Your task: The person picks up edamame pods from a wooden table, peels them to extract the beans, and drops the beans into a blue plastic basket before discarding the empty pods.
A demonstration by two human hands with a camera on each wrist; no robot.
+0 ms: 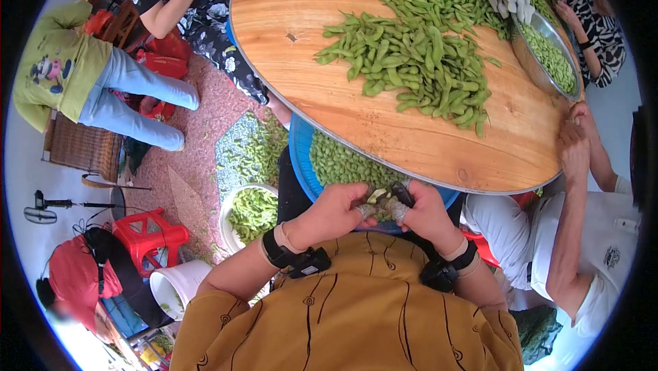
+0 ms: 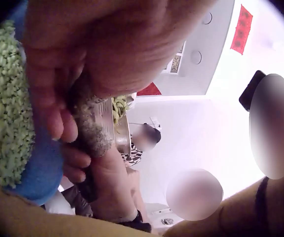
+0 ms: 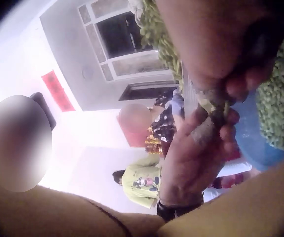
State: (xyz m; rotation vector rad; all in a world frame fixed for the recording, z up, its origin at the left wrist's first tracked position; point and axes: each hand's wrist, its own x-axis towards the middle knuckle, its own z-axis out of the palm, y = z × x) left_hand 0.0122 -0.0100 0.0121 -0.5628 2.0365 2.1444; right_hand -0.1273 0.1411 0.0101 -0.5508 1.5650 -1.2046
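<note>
Over a blue basin (image 1: 299,152) of shelled green soybeans (image 1: 343,163), both hands meet at a green soybean pod (image 1: 376,196). My left hand (image 1: 334,211) pinches the pod from one side, while my right hand (image 1: 426,212) pinches it from the other, their fingertips close together. Greyish wrapping covers the thumbs, and a dark patch shows by the right fingers. In the right wrist view the pod (image 3: 208,105) appears between the wrapped thumbs, partly hidden. The left wrist view shows the left hand (image 2: 117,44) covering most of the pod.
A round wooden table (image 1: 274,28) bears heaps of unshelled pods (image 1: 418,63) and a metal bowl (image 1: 572,90) of beans. White buckets (image 1: 226,224) and a red stool (image 1: 152,237) stand at left. A person in white (image 1: 582,248) sits close at right; others are around.
</note>
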